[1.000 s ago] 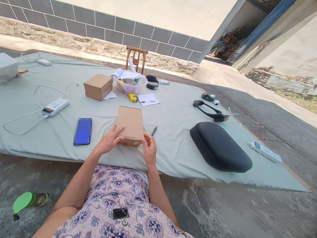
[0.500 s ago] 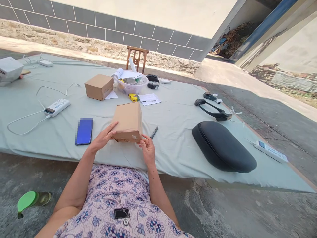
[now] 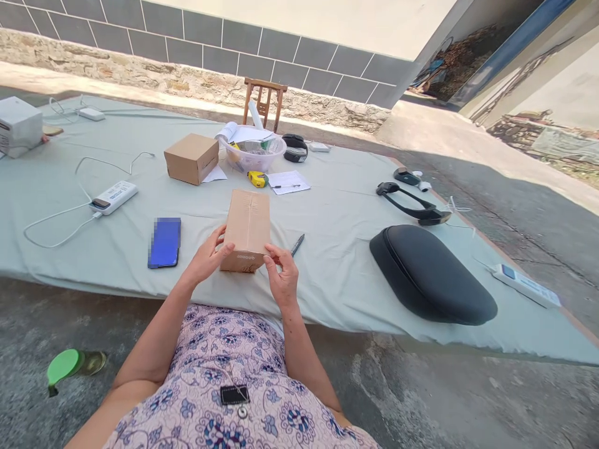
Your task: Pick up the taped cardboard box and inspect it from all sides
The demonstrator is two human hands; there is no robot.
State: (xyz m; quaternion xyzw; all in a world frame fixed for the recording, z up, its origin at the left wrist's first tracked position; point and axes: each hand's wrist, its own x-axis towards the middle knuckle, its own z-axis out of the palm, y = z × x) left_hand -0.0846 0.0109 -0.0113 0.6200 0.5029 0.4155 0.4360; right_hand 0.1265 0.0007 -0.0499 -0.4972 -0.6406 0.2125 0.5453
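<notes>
A small brown cardboard box [image 3: 248, 221] is in front of me near the table's front edge, a taped seam running along its top and print on its front face. My left hand [image 3: 209, 257] lies along its left side, thumb at the near left edge. On the near right corner, my right hand [image 3: 283, 271] grips the box between thumb and fingers. Just right of it a dark pen [image 3: 297, 244] rests on the cloth. A phone with a blue screen [image 3: 165, 243] lies to the left of my left hand.
A second cardboard box [image 3: 191, 159], a plastic basin [image 3: 257, 159], a yellow tape measure [image 3: 257, 179] and a paper [image 3: 290, 183] are farther back. At right sit a black padded case [image 3: 433, 274] and a headset [image 3: 412, 206]. A white power bank [image 3: 115, 197] with cable lies left.
The cardboard box has been turned and levelled, so its taped seam now shows on top. Both hands have shifted along with it. The view has moved slightly.
</notes>
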